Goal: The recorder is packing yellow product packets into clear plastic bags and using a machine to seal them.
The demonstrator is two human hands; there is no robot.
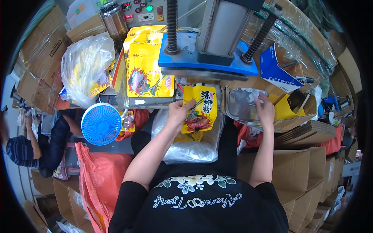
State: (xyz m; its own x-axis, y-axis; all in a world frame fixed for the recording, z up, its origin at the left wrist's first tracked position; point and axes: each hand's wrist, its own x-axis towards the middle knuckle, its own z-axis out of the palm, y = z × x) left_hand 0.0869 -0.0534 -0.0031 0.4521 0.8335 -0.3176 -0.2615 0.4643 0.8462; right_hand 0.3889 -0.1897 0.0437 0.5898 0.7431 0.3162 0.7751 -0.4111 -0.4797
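My left hand (180, 112) pinches a yellow food pouch (201, 112) by its left edge. The pouch is upright, printed with dark lettering and a red picture of food, and lies just in front of the press. Below it, a clear plastic bag (190, 152) with more yellow pouches rests on my lap. My right hand (266, 110) reaches into a clear plastic tub (237, 110) holding thin whitish-grey pieces (245, 95). Its fingers are bent together at the pieces; what they grip is too small to make out.
A press with a blue plate (206, 58) stands above the bench. Stacked yellow pouches (149, 66), a filled plastic bag (87, 64) and a blue fan (101, 124) are left. A blue-white box (274, 66) and cardboard (295, 174) stand right. A co-worker (23, 149) is far left.
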